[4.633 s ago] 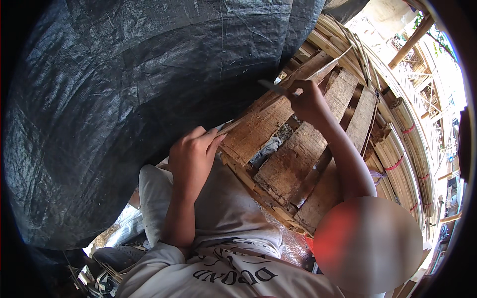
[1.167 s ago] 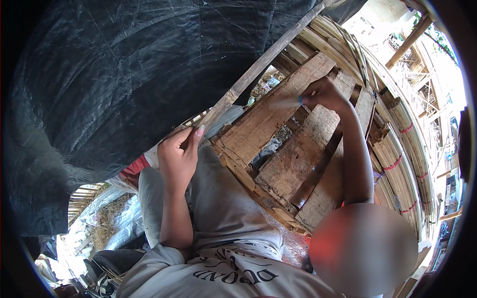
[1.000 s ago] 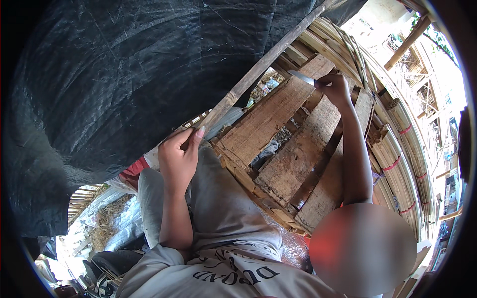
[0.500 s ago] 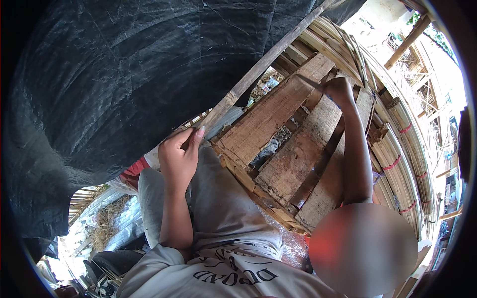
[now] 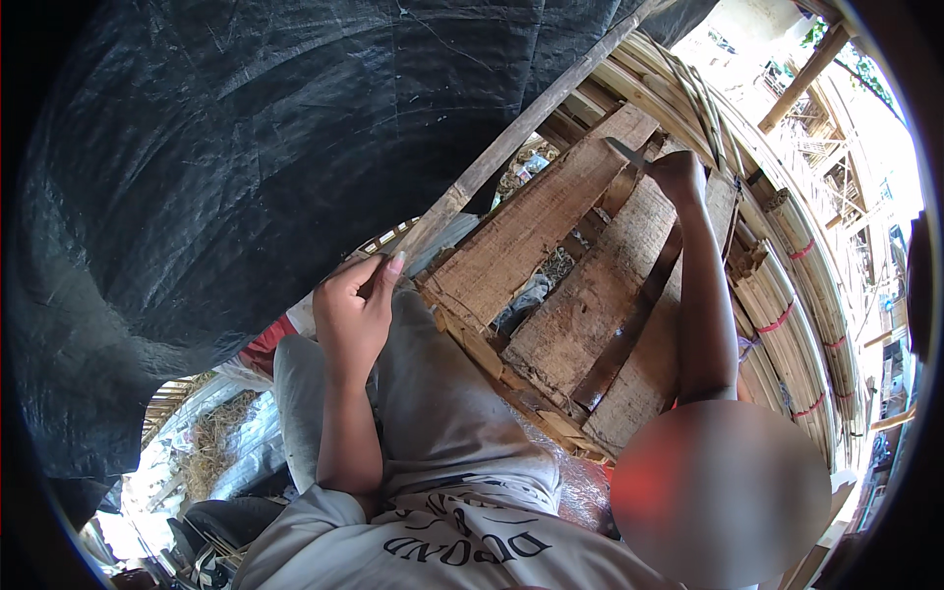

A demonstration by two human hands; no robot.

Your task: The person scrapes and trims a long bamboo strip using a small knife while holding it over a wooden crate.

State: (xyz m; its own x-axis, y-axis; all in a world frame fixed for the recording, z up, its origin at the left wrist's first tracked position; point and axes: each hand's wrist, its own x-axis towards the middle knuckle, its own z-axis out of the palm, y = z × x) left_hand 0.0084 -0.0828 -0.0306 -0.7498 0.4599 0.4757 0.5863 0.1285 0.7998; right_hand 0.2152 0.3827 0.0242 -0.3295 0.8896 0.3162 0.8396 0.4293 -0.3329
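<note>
Pinched between the thumb and fingers of my left hand (image 5: 351,303) is a long bamboo strip (image 5: 501,149). It slants up to the far right along the edge of a black plastic tarp (image 5: 246,147). My right hand (image 5: 678,179) is closed around the handle of a knife (image 5: 625,151), with most of the handle hidden in the fist. The dark blade points to the left over a rough wooden pallet (image 5: 575,290), apart from the strip. Whether the blade touches the boards I cannot tell.
Bundles of split bamboo (image 5: 785,285) with red ties are stacked along the right. Gaps run between the pallet's boards. Straw (image 5: 214,438) and plastic sheeting lie at the lower left. A blurred round patch (image 5: 723,495) covers the lower right.
My right hand has shifted slightly to the right, and the knife's tip has swung up and right. My left hand and the bamboo strip have stayed nearly in place.
</note>
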